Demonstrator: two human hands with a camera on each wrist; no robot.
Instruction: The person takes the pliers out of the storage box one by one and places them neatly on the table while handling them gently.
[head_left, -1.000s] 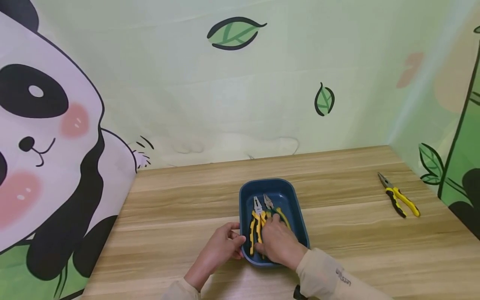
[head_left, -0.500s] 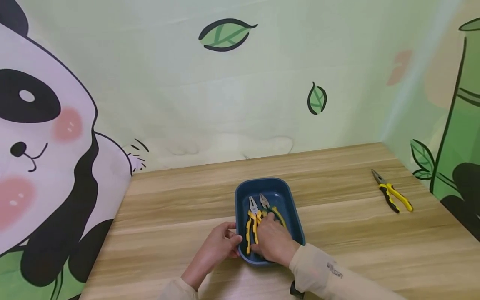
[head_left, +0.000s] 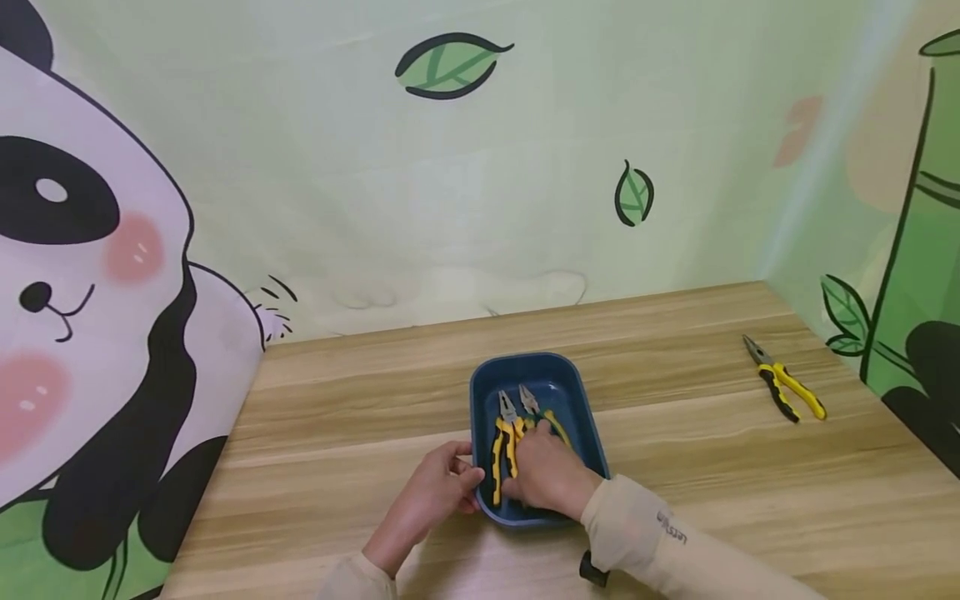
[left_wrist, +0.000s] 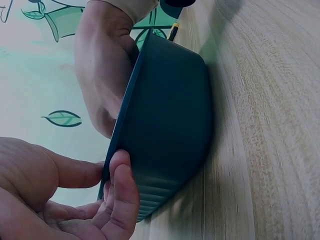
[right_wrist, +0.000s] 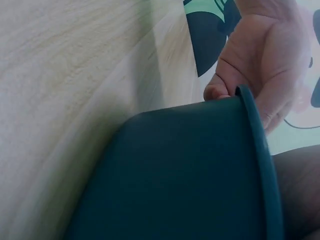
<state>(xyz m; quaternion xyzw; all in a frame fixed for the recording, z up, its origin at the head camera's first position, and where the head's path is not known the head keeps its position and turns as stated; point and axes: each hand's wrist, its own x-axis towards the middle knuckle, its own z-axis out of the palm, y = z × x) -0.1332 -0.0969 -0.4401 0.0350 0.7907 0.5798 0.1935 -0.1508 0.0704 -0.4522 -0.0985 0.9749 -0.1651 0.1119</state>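
Clock set with 12 at the table's far edge, head view. The blue tray [head_left: 572, 404] sits on the wooden table [head_left: 337, 400], long sides running roughly 12 to 6. Left hand [head_left: 438, 487] pinches its rim at about 8 o'clock, thumb against the lip and curled fingers on the outer wall, as the left wrist view confirms; my reading is a steadying hold, low enough to leave the middle free for the other hand.

Inside the tray: black-and-yellow pliers [head_left: 508, 412] along the 9 o'clock side, nose toward 12, and green-and-yellow pliers [head_left: 531, 403] to their right, nose nearer 11. Laying them lengthwise probably suits the narrow tray, with handles facing the person for easy reach.

Right hand [head_left: 553, 473] comes in over the rim from 4 o'clock, back of hand up, fingers down among the handles—whether clamped on one or only touching, cannot tell; the fingertips are hidden and the right wrist view gives mostly outer wall. Forearm in a pale sleeve [head_left: 633, 525] slants away toward 4.

Loose pliers [head_left: 766, 360] lie on the table, well apart at about 2 o'clock from the tray—nose toward 11, handles spread, neither hand near.
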